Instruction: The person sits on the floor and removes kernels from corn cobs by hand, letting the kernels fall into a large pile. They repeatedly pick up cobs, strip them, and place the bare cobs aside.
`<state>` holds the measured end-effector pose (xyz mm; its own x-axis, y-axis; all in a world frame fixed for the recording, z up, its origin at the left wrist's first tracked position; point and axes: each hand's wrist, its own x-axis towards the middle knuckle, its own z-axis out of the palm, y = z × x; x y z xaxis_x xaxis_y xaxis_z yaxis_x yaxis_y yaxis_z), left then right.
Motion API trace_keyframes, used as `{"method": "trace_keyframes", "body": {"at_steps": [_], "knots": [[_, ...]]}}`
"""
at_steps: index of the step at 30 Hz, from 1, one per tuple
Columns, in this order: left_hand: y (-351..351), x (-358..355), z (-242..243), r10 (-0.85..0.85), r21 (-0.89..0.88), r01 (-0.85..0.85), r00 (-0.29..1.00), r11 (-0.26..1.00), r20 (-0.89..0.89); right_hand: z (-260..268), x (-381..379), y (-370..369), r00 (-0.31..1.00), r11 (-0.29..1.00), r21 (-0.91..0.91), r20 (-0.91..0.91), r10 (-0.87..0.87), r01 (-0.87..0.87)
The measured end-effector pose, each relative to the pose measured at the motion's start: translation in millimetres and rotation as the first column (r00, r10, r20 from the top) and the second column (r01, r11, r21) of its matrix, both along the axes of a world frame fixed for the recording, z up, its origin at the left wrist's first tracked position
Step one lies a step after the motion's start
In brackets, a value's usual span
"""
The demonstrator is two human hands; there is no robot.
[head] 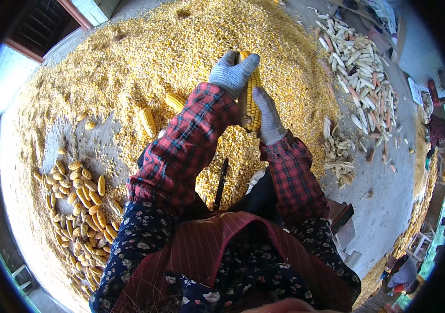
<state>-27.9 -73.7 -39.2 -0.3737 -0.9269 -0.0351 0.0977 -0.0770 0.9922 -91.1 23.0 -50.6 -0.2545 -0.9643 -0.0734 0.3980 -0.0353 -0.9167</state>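
Note:
An ear of yellow corn [253, 98] is held between my two gloved hands, over a wide heap of loose kernels [160, 51]. My left hand [235, 72], in a grey knit glove, grips its upper end. Around the lower right side of the ear is my right hand [269, 115], gloved alike, its fingers partly hidden behind the corn. Two more ears lie on the kernels left of my forearm, one at the edge of the heap [147, 122] and one nearer my sleeve [175, 102]. A dark narrow tool or bar [221, 184] points up between my legs.
Unshelled ears [85, 195] are piled at the lower left. Bare cobs [363, 74] lie at the upper right, with dry husks [340, 156] below them. A dark-edged object [342, 219] stands by my right elbow. Another person [402, 274] is at the far lower right.

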Motion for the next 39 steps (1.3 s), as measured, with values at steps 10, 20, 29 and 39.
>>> {"method": "trace_keyframes", "body": {"at_steps": [10,20,29,39], "knots": [[-10.8,6.6,-14.9,0.119,-0.067,-0.126,0.988,0.99,-0.098,7.5,-8.7,9.0,0.779,0.934,-0.078,0.53,0.335,-0.349],[-2.8,3.2,-5.4,0.093,-0.15,-0.068,0.981,0.986,0.169,-6.9,6.7,5.9,0.998,0.994,0.092,0.018,0.06,-0.061],[-9.7,4.6,-2.3,0.14,0.169,-0.094,0.948,0.981,-0.285,3.6,-1.8,8.9,0.993,0.994,0.04,-0.055,0.102,-0.1],[1.2,2.0,2.2,0.125,0.082,-0.106,0.955,0.991,-0.268,-0.2,4.8,5.7,0.996,0.997,-0.013,-0.043,0.081,-0.082]]}}
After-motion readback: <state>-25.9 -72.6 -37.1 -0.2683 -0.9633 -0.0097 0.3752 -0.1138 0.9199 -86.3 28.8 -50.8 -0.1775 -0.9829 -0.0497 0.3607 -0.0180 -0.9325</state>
